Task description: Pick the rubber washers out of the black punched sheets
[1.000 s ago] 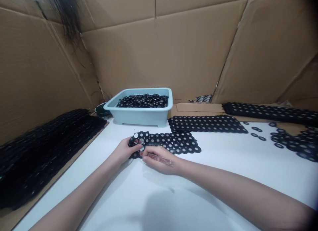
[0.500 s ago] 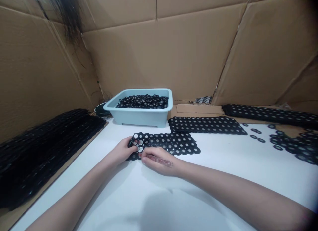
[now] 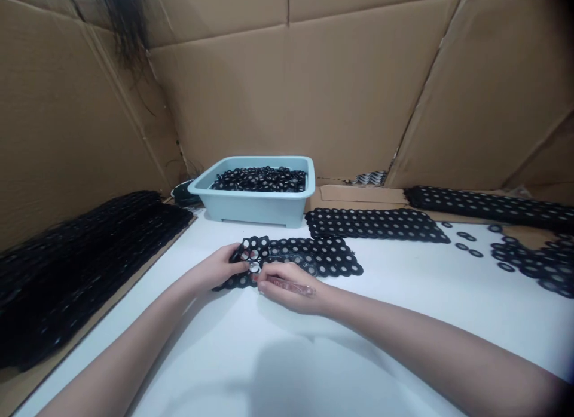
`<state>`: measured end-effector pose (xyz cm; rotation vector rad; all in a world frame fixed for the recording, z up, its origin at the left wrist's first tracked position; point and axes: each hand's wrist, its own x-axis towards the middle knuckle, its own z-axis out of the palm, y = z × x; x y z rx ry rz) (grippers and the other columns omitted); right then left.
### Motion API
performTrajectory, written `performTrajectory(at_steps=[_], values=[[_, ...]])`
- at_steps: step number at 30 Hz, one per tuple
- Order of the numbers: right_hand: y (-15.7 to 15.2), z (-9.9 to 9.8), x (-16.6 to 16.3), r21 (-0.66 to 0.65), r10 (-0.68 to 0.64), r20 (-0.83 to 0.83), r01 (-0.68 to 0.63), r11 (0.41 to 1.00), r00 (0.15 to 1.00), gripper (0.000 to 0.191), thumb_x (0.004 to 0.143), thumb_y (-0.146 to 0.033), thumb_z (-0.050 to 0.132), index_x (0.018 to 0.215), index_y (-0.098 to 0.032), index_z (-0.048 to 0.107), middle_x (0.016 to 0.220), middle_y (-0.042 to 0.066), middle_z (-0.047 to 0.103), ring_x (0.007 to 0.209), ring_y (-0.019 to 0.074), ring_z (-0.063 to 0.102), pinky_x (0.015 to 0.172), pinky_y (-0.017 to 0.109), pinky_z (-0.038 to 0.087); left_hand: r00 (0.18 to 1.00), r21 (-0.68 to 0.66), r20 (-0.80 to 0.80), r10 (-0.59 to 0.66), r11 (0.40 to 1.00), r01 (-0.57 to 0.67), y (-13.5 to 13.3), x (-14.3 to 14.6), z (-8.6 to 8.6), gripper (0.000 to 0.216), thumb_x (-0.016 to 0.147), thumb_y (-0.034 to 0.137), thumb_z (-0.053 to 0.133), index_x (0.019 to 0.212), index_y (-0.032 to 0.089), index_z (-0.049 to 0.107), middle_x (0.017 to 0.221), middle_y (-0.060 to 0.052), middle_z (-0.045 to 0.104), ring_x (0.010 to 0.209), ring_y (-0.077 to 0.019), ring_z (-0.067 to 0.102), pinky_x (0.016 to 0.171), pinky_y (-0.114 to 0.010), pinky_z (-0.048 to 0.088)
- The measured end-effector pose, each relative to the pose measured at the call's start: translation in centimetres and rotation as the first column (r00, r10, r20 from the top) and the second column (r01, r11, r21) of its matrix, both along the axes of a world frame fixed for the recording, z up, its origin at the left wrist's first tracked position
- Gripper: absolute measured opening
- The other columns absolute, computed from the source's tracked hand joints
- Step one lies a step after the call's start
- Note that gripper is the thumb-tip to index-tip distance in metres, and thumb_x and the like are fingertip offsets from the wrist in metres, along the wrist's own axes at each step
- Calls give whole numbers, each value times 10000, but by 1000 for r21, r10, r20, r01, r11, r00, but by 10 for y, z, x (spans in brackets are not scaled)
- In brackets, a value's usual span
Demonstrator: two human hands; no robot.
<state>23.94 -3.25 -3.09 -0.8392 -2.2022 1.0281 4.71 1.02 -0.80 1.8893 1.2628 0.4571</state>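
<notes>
A black strip of joined rings (image 3: 309,253) lies on the white table. Its left end is gripped by my left hand (image 3: 219,266), thumb on top, fingers partly hidden behind the rings. Closed like a fist around a pen, my right hand (image 3: 289,287) holds a slim tool with a reddish see-through handle (image 3: 293,287). The handle points back toward my wrist; its working tip is hidden at the rings close to my left thumb. Both hands are nearly together at the strip's near left part.
Behind the strip stands a light blue basin (image 3: 255,209) of black rings. A second ring strip (image 3: 376,224) lies to its right, loose rings (image 3: 470,250) beside it. Long black stringy material (image 3: 89,267) lines the left. Cardboard walls (image 3: 287,94) enclose the back and sides.
The view has shifted slightly. My hands stay at the same place on the strip, and a little more of its near left corner shows below my left hand.
</notes>
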Motion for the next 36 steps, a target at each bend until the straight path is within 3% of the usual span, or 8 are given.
performTrajectory(at_steps=[10,19,25,32,36], values=[[3,-8,-2,-314,1,-269,-89,945,963,252,811,-398,422,847,-156,483,684,-13,462,551,61,382,495,190,319,999,-10,44,12,1000,-12,2,3,-11,258,659,229,446,886,143,535,842,-39,599,767,-185,539,683,-278,416],[4,-9,-2,-243,-20,-253,-44,969,967,298,832,-419,381,888,-161,521,858,45,539,772,119,473,677,255,367,998,8,48,-30,1000,30,1,-2,-6,227,671,245,432,849,144,531,810,-30,582,721,-162,516,635,-256,401],[8,-20,-7,-328,-154,-290,53,943,945,271,852,-346,348,809,-165,544,765,27,532,589,88,401,547,234,330,999,18,32,-16,1000,15,2,-3,-8,266,675,271,445,889,144,540,840,-41,591,739,-171,529,658,-267,403],[10,-21,-9,-370,-182,-311,58,927,933,227,835,-273,351,795,-159,543,768,37,535,581,90,409,547,254,342,1000,85,-2,-4,996,5,3,-6,-10,218,662,244,445,837,154,538,802,-32,585,725,-169,523,649,-265,397],[12,-25,-9,-396,-206,-323,66,916,924,200,839,-280,360,859,-162,520,770,31,534,575,80,412,550,245,339,1000,33,21,-12,999,11,5,-10,-9,248,649,234,465,872,147,536,813,-39,581,728,-173,528,641,-270,400]])
